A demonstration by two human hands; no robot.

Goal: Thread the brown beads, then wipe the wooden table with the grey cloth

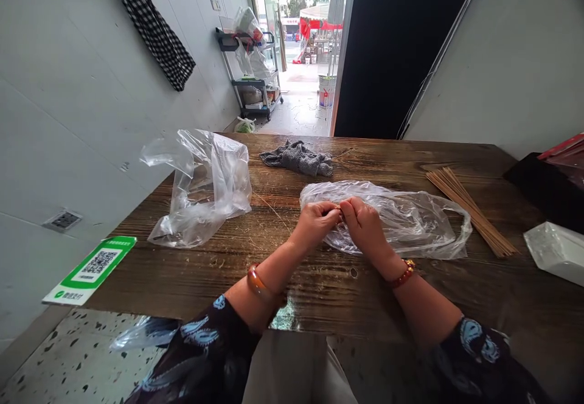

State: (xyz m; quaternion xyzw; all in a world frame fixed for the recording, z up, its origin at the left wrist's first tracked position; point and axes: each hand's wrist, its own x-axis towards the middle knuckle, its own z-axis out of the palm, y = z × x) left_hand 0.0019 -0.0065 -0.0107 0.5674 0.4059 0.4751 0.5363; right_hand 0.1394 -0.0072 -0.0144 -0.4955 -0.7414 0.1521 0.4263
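Note:
Over the near edge of a clear plastic bag point(410, 224), my left hand point(316, 218) and my right hand point(362, 220) meet with their fingertips pinched close together. Something small and brownish seems to lie between the fingers, but they cover most of it and I cannot tell its kind. Both hands are closed. The bag lies flattened and crumpled on the dark wooden table point(319, 297), its handle loop spread to the right. Just beyond that loop rests a bundle of thin brown sticks point(472, 209), fanned slightly at the far end.
Another clear plastic bag point(212, 179) stands puffed up on the left. A grey cloth point(298, 159) is bunched near the far edge. A green QR-code card point(93, 270) sits at the left corner, a plastic-wrapped white pack point(556, 252) at the right. Beyond stands a shelf cart point(253, 81).

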